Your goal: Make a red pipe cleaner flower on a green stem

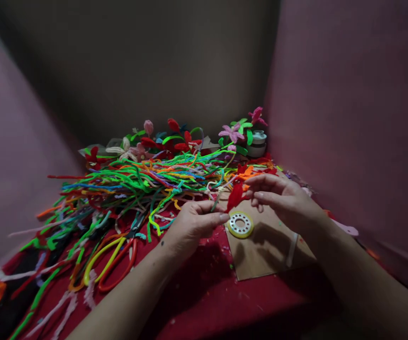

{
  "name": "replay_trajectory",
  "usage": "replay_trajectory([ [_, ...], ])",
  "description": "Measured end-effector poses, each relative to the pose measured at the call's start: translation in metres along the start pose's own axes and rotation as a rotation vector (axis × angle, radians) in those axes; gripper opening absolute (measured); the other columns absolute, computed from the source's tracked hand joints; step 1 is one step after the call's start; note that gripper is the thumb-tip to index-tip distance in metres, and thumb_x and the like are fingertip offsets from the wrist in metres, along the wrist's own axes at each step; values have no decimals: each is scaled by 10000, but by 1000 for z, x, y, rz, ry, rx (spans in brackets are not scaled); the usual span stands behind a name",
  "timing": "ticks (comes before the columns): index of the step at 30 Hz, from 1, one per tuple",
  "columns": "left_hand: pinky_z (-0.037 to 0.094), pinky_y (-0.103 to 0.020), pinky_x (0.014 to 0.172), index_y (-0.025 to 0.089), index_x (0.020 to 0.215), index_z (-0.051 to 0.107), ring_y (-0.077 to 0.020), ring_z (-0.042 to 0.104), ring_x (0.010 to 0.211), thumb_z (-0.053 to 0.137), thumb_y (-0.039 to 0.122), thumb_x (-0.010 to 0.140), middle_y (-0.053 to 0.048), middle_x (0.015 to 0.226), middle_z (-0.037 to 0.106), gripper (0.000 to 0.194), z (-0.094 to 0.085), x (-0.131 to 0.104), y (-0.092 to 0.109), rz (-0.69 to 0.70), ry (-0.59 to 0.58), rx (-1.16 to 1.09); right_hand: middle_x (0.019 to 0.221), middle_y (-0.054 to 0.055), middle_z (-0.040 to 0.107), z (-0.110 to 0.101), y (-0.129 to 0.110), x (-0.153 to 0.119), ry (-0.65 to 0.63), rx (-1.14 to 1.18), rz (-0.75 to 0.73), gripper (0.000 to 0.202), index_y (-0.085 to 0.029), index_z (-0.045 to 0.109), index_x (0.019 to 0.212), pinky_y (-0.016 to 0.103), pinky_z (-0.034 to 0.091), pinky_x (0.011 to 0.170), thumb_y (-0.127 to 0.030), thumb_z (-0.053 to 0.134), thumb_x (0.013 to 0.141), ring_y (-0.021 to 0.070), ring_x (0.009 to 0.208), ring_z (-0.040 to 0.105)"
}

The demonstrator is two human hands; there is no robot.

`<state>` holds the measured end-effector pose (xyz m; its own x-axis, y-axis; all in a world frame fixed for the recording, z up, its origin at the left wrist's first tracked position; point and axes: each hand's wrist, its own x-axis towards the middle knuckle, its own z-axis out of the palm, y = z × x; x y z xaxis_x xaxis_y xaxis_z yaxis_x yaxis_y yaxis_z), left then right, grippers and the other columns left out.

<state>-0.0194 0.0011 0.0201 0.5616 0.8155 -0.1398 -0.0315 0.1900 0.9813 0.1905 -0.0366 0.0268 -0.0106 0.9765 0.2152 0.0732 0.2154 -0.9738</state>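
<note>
Avoid hard squeezing by the left hand (196, 221), pinched at the lower end, or tugging by the right hand (282, 197) (cannot tell whether closed): likely to bend the red, fuzzy, petal-shaped chenille piece (235, 195). Note slender, tilted form, between both hands near the flat brown cardboard sheet (257, 262).

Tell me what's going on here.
A person's left hand pinches a red fuzzy piece at its lower end; the right hand is close beside it, contact unclear. A yellow-rimmed disc lies on cardboard. Scissors lie left, a heap of fuzzy stems beyond.
</note>
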Motion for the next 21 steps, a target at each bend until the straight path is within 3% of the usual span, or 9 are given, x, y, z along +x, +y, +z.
replay_trajectory([
  [4,130,-186,418,146,676,572,-8,241,400,739,255,624,77,493,364,206,-3,3,3,17,24,-101,953,110,610,-34,12,-44,318,-916,-140,225,-170,573,996,385,436,762,-207,473,798,253,879,554],
  [6,142,-180,418,145,677,563,-6,257,407,739,250,627,72,515,387,212,-3,4,4,20,32,-124,983,162,606,-55,23,-65,386,-1328,-134,277,-134,553,1044,440,420,795,-208,452,797,314,911,521],
  [8,140,-177,410,144,672,549,-4,253,404,740,253,627,72,519,395,225,-3,5,3,16,44,-141,1006,198,608,-72,37,-80,379,-1554,-106,314,-113,542,1076,448,422,805,-203,451,790,336,894,514],
  [13,127,-171,388,147,671,523,0,232,378,740,248,631,84,484,373,242,-4,8,2,1,34,-156,953,173,624,-84,60,-81,312,-1670,-39,423,-22,505,1176,410,466,741,-179,430,790,294,813,545],
  [17,125,-170,375,149,691,519,5,231,365,723,240,649,69,520,450,227,-7,10,1,12,35,-188,901,153,617,-77,61,-76,402,-1645,-47,445,-38,522,1184,408,477,711,-193,448,774,292,790,538],
  [21,133,-170,366,151,718,531,7,226,355,711,243,662,69,535,462,210,-10,12,1,45,53,-214,942,186,605,-66,48,-82,492,-1352,-171,472,-26,550,1164,456,449,787,-244,470,753,322,884,537],
])
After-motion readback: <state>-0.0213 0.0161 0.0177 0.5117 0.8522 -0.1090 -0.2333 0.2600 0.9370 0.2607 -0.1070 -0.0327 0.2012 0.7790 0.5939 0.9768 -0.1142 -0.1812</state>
